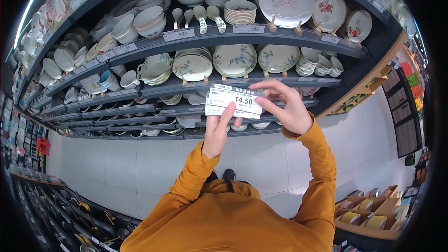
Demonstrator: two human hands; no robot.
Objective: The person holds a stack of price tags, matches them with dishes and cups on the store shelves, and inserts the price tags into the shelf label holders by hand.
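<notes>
A white price tag [240,104] printed with 14.50 is held up in front of the shelves; its offset upper edge suggests more than one card together. My left hand [218,129] grips it from below, thumb pressed on its face and fingers behind. At the tag's right end, my right hand [287,107] pinches the edge with the thumb in front and the forefinger curled over the top corner. Behind the hands, floral plates [234,60] stand upright on small wooden stands.
Curved-looking grey shelves carry stacked bowls [150,21], ceramic spoons [200,16], a large round plate [286,0] and cups [306,60]. Price labels [178,34] line the shelf edges. A wooden divided display [373,212] stands at lower right, and utensil racks [60,214] at lower left.
</notes>
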